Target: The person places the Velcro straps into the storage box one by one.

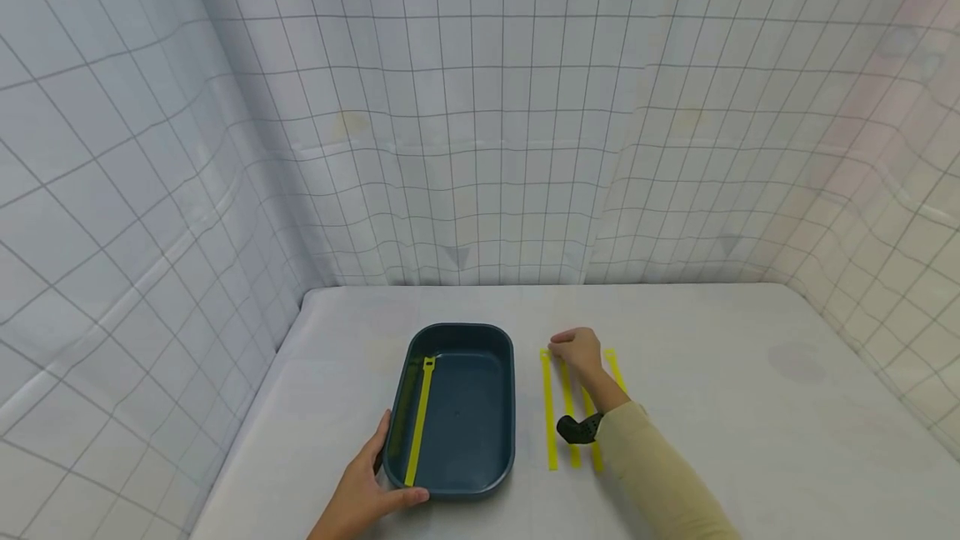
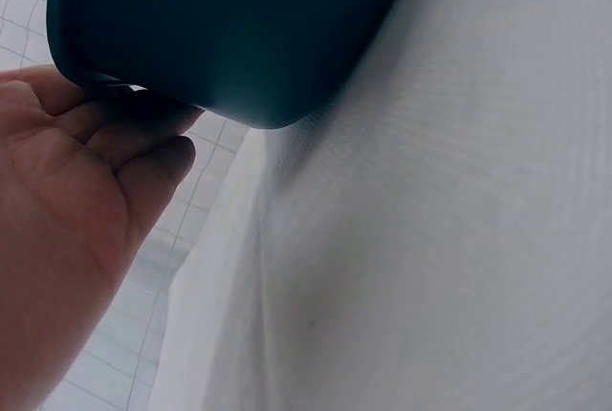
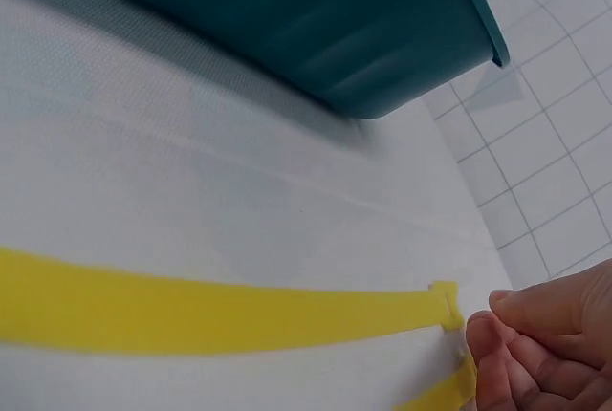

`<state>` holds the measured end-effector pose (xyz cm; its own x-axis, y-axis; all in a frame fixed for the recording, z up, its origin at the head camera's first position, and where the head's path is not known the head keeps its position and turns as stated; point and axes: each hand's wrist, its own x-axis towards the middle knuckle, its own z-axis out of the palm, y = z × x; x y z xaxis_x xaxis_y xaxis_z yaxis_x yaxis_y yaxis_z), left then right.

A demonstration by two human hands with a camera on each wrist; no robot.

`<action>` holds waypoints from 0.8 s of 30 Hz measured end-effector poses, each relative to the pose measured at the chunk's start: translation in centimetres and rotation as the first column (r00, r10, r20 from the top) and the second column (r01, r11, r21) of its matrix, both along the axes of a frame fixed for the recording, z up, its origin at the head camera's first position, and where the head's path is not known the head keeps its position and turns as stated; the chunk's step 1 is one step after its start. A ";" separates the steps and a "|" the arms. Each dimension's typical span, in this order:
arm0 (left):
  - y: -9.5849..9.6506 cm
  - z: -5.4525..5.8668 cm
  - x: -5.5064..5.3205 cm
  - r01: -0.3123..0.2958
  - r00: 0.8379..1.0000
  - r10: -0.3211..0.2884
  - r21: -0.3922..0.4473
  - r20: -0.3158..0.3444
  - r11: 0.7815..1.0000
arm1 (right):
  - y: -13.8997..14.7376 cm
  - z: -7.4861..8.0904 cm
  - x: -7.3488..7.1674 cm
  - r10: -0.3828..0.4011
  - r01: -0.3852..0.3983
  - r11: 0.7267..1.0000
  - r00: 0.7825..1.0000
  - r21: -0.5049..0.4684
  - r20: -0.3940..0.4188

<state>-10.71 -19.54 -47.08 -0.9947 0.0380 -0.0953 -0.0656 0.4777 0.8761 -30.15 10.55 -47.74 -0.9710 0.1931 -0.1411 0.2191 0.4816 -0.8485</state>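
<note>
A dark teal plastic tub (image 1: pixel 465 432) with rounded corners stands on the white table. My left hand (image 1: pixel 363 482) grips its near left corner, the thumb along the near rim and the fingers at the left wall. Inside the tub, a yellow strap (image 1: pixel 420 423) with a slotted end lies lengthwise along the left. Right of the tub, several more yellow straps (image 1: pixel 550 415) lie side by side. My right hand (image 1: pixel 581 350) is at their far ends, thumb and index fingertips together (image 3: pixel 492 320). The fingers hide one strap's end, so whether they pinch it cannot be told.
A white cloth with a dark grid (image 1: pixel 480 148) hangs behind the table and at both sides. The right forearm, in a pale sleeve (image 1: pixel 660 473) with a dark wrist device (image 1: pixel 580 429), crosses over the straps. White tabletop (image 1: pixel 720 373) extends to the right.
</note>
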 end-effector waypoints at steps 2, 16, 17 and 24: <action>0.0 -0.1 0.0 -0.001 1.000 0.001 0.000 -0.002 1.000 | -0.1 -0.3 -0.1 -0.002 0.002 1.000 1.000 0.015 -0.002; -0.1 -0.3 0.0 -0.001 1.000 0.001 0.003 -0.005 1.000 | -0.3 -1.0 -0.5 0.006 -0.005 1.000 1.000 0.029 -0.017; -0.1 -0.3 0.0 -0.003 1.000 0.003 0.000 -0.004 1.000 | -0.3 -1.0 -0.5 0.008 -0.008 1.000 1.000 0.029 -0.013; -0.1 -0.1 0.0 -0.006 1.000 0.006 -0.011 -0.009 1.000 | -0.3 -0.8 -0.5 0.016 -0.015 0.999 0.999 0.040 -0.028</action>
<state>-10.71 -19.59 -47.19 -0.9958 0.0313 -0.0865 -0.0604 0.4869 0.8714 -30.65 10.28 -48.51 -0.9774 0.1827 -0.1060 0.1874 0.5184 -0.8344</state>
